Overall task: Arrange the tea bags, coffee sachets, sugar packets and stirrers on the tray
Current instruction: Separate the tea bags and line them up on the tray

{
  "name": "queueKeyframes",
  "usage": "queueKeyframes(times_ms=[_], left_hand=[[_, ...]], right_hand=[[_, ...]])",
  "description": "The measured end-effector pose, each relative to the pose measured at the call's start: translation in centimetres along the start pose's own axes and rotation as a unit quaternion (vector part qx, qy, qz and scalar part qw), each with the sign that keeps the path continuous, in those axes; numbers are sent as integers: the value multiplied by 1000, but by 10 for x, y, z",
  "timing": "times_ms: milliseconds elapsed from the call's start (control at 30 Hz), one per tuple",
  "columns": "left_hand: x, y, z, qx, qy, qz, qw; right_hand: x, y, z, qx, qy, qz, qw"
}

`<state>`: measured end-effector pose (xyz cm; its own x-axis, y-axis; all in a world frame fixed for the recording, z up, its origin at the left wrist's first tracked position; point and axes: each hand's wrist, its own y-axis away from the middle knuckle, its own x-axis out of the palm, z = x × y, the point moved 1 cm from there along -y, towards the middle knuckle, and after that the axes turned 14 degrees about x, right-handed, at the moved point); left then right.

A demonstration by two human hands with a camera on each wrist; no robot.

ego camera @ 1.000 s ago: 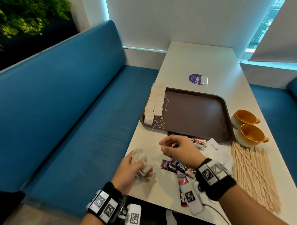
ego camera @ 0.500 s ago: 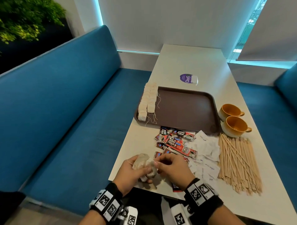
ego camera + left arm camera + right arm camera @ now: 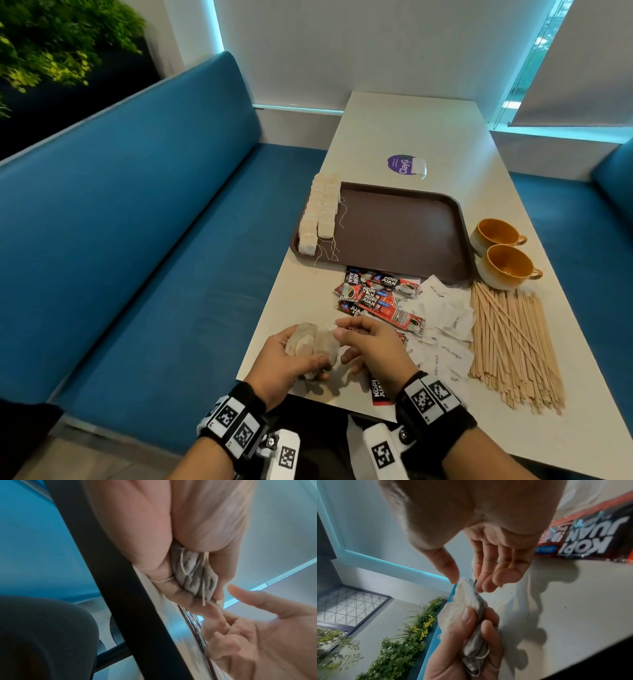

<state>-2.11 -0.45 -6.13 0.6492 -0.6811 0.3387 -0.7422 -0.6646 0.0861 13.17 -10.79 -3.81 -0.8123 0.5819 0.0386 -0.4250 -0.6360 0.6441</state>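
My left hand (image 3: pixel 291 359) grips a bunch of tea bags (image 3: pixel 310 342) just above the table's near left corner. My right hand (image 3: pixel 342 330) pinches the top of one bag in that bunch between thumb and fingertips. The right wrist view shows the pinch (image 3: pixel 467 584) on the white bag (image 3: pixel 467 601), with the left hand (image 3: pixel 471 635) below. The left wrist view shows the bunch (image 3: pixel 193 577) with loose strings. Two rows of tea bags (image 3: pixel 320 212) lie along the left side of the brown tray (image 3: pixel 404 226). Coffee sachets (image 3: pixel 376 294), sugar packets (image 3: pixel 445 315) and wooden stirrers (image 3: pixel 510 346) lie on the table.
Two orange cups (image 3: pixel 503 253) stand right of the tray. A purple sticker (image 3: pixel 402 163) is on the table behind the tray. A blue bench (image 3: pixel 137 257) runs along the table's left side. One sachet (image 3: pixel 590 538) lies under my right wrist.
My right hand came back from near the sachets to the bunch in my left hand and now pinches one bag. The left hand has stayed near the table's corner.
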Motion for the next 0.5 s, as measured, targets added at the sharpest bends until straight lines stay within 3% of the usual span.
queueKeyframes(times_ms=[200, 500], left_hand=[[-3, -3, 2, -13, 33, 26, 999], [0, -7, 5, 12, 94, -46, 994]], right_hand=[[-2, -2, 2, -40, 57, -23, 997], [4, -4, 5, -113, -6, -21, 993]])
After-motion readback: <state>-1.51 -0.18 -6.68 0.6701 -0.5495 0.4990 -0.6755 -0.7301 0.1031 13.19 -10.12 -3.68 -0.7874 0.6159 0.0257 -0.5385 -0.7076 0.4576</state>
